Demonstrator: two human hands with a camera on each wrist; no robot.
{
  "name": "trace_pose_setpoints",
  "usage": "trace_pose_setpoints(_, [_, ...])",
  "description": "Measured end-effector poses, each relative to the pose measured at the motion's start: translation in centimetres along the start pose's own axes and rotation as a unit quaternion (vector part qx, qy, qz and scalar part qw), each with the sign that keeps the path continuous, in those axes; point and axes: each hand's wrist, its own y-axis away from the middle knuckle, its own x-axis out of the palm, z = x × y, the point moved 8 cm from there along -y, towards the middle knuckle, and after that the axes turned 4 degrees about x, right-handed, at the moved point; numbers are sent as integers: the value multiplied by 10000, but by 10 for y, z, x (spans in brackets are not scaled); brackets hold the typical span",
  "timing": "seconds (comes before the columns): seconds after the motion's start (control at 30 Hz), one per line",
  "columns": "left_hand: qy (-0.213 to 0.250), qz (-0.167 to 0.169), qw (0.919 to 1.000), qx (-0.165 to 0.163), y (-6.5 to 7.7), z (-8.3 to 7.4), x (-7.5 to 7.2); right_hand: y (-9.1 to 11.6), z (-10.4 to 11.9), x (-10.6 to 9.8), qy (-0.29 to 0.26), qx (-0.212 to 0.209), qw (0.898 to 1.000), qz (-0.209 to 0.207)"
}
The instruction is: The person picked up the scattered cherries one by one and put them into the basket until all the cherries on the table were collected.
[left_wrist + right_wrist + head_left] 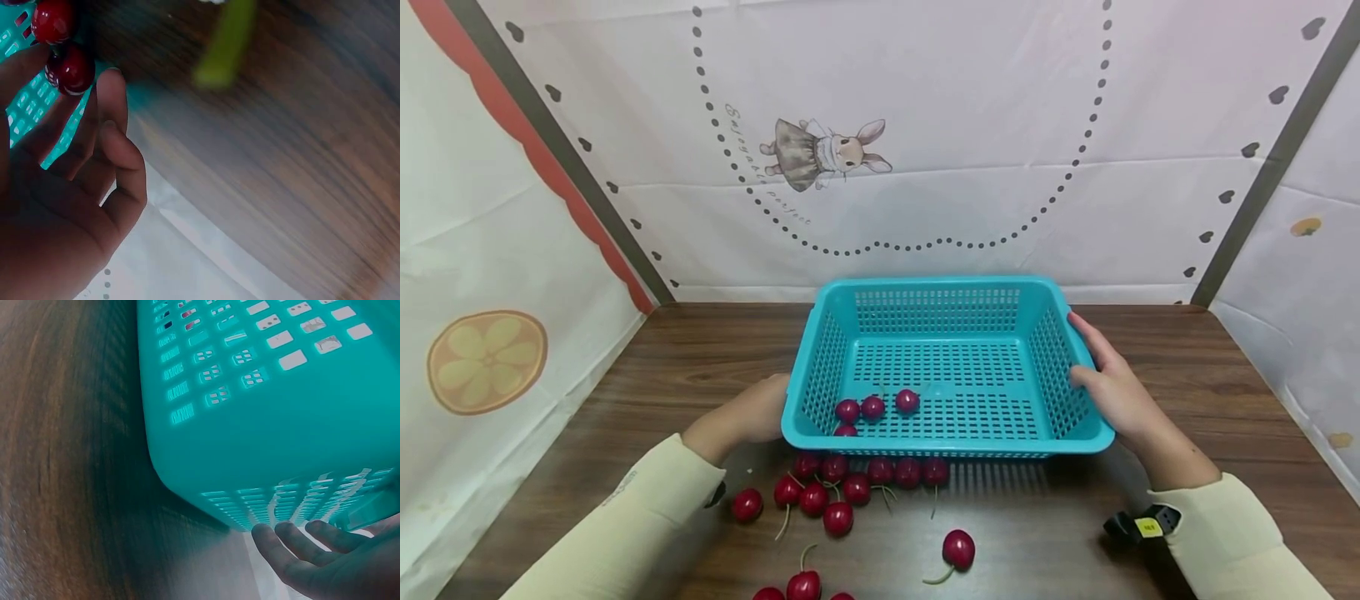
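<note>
A turquoise mesh basket (940, 448) sits near the back of the table, several red cherries (872, 407) in its front left corner. My left hand (763, 408) holds the basket's left side; in the head view its fingertips are hidden by the basket. In the left wrist view its bent fingers (112, 94) lie against the mesh, close to two glossy cherries (70, 69). At the right side, my right hand (1123, 392) grips the rim, thumb over the edge and fingers along the outside. In the right wrist view, three fingertips (300, 540) touch the basket's outer wall.
Several cherries with stems (813, 498) lie on the brown wooden table (730, 337), bunched just before the basket's front left. One stemmed cherry (958, 550) lies apart, nearer to me. White printed cloth (970, 125) hangs close behind the basket and on both sides.
</note>
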Motion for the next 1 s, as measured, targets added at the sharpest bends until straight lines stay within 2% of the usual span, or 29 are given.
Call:
trace_pose_setpoints(0.33, [-131, -87, 9999, 0, 1, -5, -1, -1, 0, 0, -58, 20, 10000, -2])
trace_pose_setpoints(0.47, [-227, -108, 9991, -349, 2, 2, -4, 0, 1, 0, -71, 2, 10000, -4])
trace_pose_setpoints(0.6, [-378, -89, 9949, -934, 4, 13, -11, 0, 1, 0, -67, 0, 10000, -11])
trace_pose_setpoints(0.7, [-553, -42, 9918, -1147, 6, 18, -18, 0, 1, 0, -54, 3, 10000, -10])
trace_pose_setpoints(1.0, [-941, -254, 9901, -1006, 14, 10, -44, 0, 0, 0, -74, 2, 10000, 5])
